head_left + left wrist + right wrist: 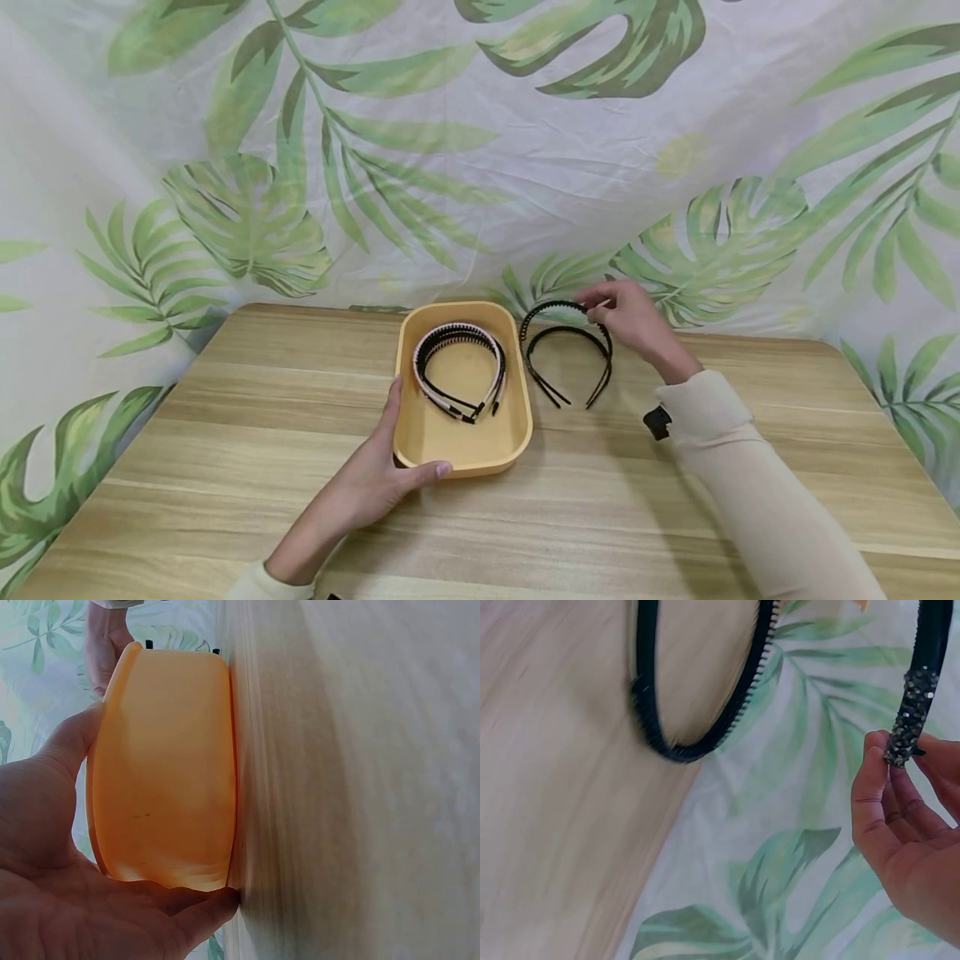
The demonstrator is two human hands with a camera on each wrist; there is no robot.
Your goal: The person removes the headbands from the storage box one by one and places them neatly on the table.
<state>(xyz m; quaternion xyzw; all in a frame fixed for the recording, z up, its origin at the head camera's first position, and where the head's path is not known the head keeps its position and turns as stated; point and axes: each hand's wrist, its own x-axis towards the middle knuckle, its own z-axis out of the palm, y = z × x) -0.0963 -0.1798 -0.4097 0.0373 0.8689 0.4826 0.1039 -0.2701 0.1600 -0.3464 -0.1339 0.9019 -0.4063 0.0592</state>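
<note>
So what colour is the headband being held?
The headband is black, partly silver-sparkled, clearest in the right wrist view.

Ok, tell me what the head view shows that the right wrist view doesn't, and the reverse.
Only the head view: the left hand holding the near left corner of the yellow tray, and the headbands inside it.

Only the right wrist view: glittery stones on the pinched headband.

Both: the right hand, black headbands outside the tray, the wooden table and leafy cloth.
</note>
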